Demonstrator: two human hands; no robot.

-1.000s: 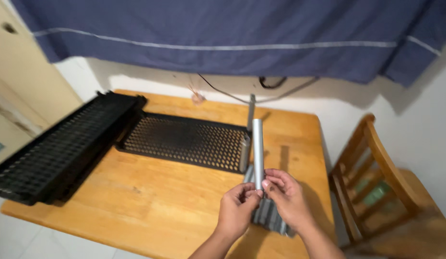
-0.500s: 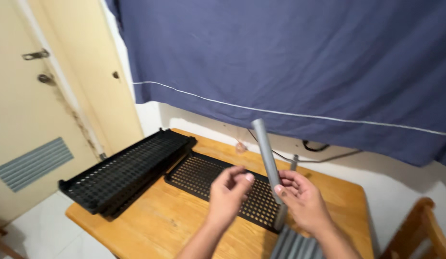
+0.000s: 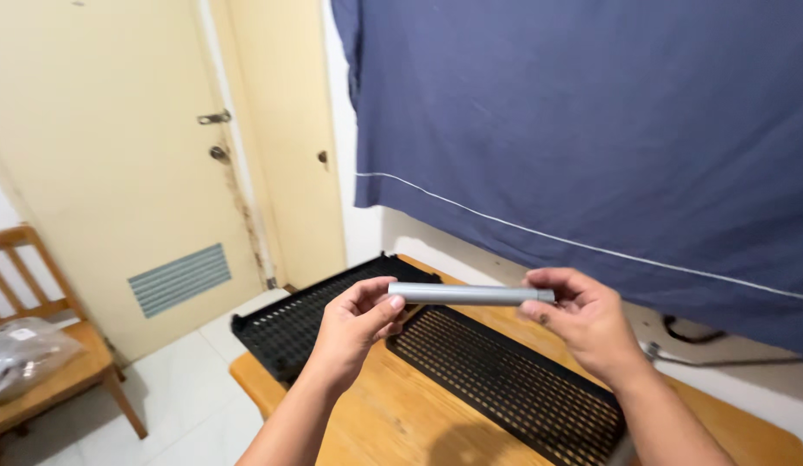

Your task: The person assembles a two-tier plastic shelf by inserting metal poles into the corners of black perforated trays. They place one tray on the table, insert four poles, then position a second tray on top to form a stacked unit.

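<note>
The honey-coloured wooden table [image 3: 401, 414] shows its near-left corner rounding off above the pale tiled floor [image 3: 186, 388], which lies open to the left as far as the slatted wooden chair [image 3: 39, 345] carrying a clear plastic bag [image 3: 22, 354]. Above the table, between the hands and the hanging navy-blue cloth [image 3: 591, 121], the air is free. A cream door with a grey louvred vent [image 3: 179, 278] closes the left side.

2 black perforated plastic shelf panels lie on the table: the stacked ribbed one [image 3: 298, 324] overhangs the left edge, while the flat one with round holes [image 3: 505, 380] runs diagonally toward the lower right. A dark cable [image 3: 678, 332] rests by the wall.

The smooth matte grey metal tube [image 3: 471, 294] is held level in the air above the panels, well clear of the tabletop. The left hand [image 3: 354, 332] pinches its left end between thumb and curled fingers. The right hand [image 3: 583, 321] grips the right end with thumb and fingertips closed round it, the remaining fingers loosely bent.
</note>
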